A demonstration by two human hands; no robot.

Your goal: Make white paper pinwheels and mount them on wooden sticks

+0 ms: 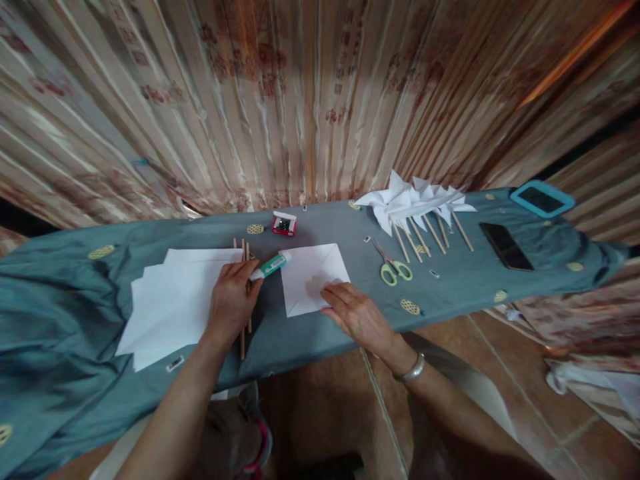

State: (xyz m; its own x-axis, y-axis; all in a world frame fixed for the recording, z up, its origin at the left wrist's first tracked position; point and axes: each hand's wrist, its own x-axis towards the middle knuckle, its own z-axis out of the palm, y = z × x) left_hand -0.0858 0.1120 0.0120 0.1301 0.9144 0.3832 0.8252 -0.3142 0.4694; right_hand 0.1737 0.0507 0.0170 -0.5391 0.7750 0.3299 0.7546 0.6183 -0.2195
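A green-and-white glue stick [272,266] is gripped at its left end by my left hand [234,293], whose fingers are closed around it. That hand is above some thin wooden sticks [243,347] and beside the right edge of a stack of white paper [170,300]. A square white sheet [310,273] with diagonal crease lines lies in front of me. My right hand [356,312] rests on its lower right part, fingers stretched out and partly covering that corner.
A small open red box [285,224] with dark contents stands behind the sheet. To the right lie green-handled scissors [395,272], several white paper pinwheels [407,203] on sticks, a black phone [506,247] and a blue-framed device [543,199]. A green cloth [450,293] covers the narrow table.
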